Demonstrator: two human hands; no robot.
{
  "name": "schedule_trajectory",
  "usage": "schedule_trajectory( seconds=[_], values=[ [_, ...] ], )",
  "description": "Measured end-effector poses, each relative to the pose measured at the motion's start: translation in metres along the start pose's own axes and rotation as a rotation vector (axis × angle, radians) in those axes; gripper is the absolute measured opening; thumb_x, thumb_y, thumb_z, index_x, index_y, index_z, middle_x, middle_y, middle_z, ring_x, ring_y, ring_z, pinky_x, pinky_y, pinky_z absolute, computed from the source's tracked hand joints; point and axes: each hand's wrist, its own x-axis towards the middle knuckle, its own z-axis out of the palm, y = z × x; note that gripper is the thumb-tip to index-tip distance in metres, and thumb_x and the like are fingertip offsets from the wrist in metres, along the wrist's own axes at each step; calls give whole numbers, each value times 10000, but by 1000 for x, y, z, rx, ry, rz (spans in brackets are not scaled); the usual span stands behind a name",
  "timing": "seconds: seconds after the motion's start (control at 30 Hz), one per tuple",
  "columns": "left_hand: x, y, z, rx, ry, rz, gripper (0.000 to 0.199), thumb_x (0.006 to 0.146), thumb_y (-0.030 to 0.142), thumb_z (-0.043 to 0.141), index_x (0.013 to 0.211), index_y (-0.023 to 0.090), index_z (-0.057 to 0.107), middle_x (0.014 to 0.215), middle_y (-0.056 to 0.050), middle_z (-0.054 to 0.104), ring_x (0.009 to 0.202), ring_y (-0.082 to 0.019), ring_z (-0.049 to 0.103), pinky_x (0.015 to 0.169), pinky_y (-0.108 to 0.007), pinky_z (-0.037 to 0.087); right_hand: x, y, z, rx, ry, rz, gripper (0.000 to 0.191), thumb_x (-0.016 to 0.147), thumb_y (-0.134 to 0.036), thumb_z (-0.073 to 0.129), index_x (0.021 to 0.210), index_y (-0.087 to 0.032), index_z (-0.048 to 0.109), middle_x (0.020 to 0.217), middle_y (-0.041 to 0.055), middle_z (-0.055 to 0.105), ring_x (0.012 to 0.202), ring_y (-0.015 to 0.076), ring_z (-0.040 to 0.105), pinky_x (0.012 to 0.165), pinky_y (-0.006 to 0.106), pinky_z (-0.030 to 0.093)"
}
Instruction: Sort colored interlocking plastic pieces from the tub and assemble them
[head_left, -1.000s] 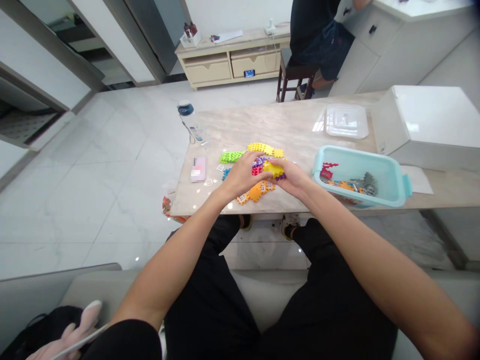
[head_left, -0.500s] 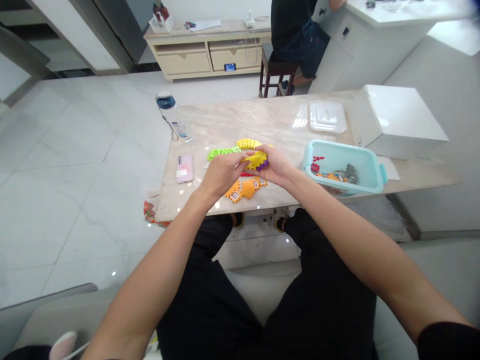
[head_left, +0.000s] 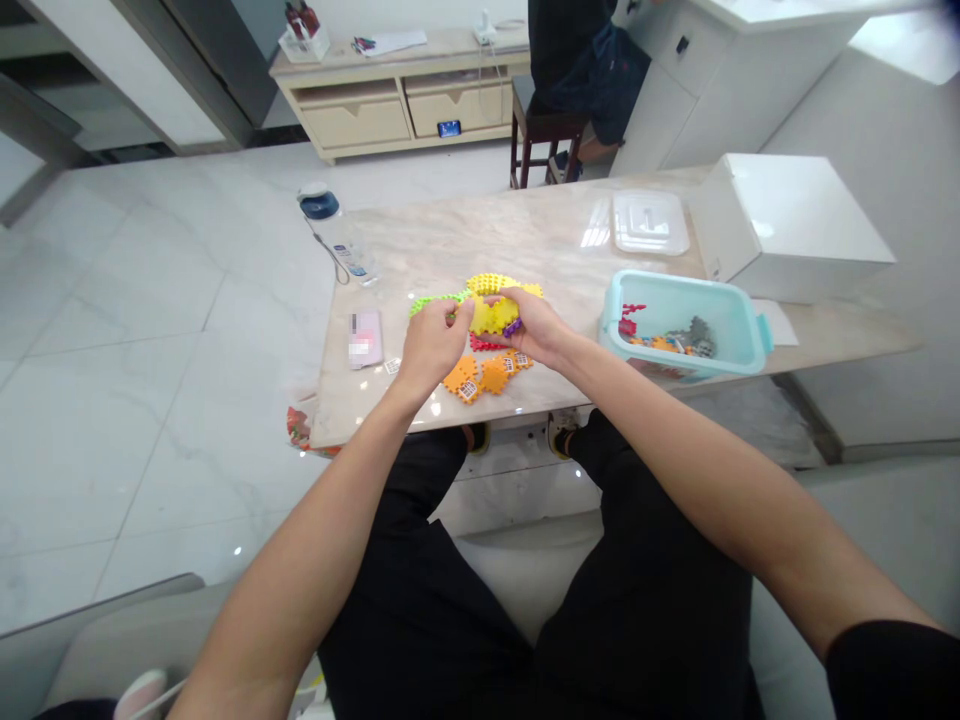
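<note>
Above the table, my left hand pinches the left side of some yellow interlocking toy pieces with toothed edges. My right hand is closed around their right side, where a purple piece shows below the yellow. Whether the purple one is joined to them I cannot tell. Behind my hands lie a row of yellow pieces and a green group, partly hidden. Red pieces peek out beneath. Nearer me rest orange toothed pieces, some with white window patterns.
A light-blue bin holding several toy pieces stands on the right, with a clear lid and a white box behind. On the left are a bottle and a pink packet. A person sits on a stool beyond.
The yellow pieces have turned to show a broader face. My left hand has shifted slightly left and lower, its grip now at their left edge. The camera view has tilted a little.
</note>
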Motion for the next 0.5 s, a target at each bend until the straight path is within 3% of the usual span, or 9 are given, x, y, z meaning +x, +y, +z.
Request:
schedule_trajectory(
  seconds=[0.13, 0.27, 0.5],
  values=[
    [-1, 4, 7, 157, 10, -56, 347, 1044, 520, 550, 884, 223, 624, 1025, -120, 734, 933, -279, 673, 837, -375, 498, -3, -1, -1, -25, 17, -24, 175, 1084, -294, 532, 946, -210, 599, 790, 11, 687, 768, 152, 668, 866, 372, 691],
    [2, 5, 17, -21, -71, -117, 338, 1044, 562, 573, 1010, 229, 626, 979, -91, 740, 926, -271, 698, 821, -352, 509, -12, -3, -3, -53, -29, -69, 343, 1096, -529, 586, 976, -208, 612, 790, 14, 672, 755, 159, 659, 841, 389, 692],
    [8, 15, 34, -124, -132, 1, 299, 1047, 503, 574, 1004, 218, 655, 1000, -73, 768, 980, -265, 719, 862, -330, 537, -18, -2, -15, -167, -63, -64, 638, 1054, -804, 442, 1060, -201, 648, 777, 56, 681, 667, 188, 635, 624, 346, 634]
  ],
)
